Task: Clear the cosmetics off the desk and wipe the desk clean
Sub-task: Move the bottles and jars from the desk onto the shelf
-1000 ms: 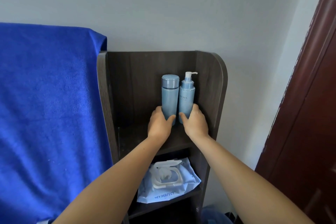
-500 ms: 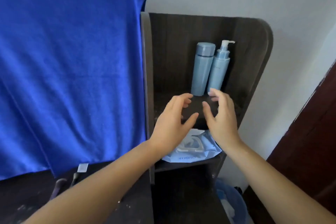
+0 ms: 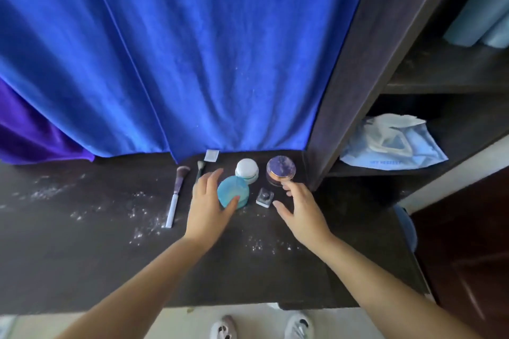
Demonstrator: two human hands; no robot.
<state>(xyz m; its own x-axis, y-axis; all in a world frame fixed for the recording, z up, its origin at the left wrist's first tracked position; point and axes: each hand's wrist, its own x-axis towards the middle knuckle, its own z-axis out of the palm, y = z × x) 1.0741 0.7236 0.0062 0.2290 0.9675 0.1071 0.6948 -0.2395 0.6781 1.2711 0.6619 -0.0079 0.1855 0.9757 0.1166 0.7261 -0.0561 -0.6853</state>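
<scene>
Blue wipes pack [image 3: 396,150] on the shelf: lettering too blurred to read. Your left hand [image 3: 208,202] spreads fingers round the teal jar [image 3: 232,192]; right hand [image 3: 300,208] spread above the worktop [image 3: 82,242].

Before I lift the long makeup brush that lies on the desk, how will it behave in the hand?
The makeup brush is thin with a small head, so it is probably light. Its handle looks round, so a push may roll it across the desk. It lies flat, so a pinch at mid-handle seems easiest. White powder lies around it; some may cling.
</scene>
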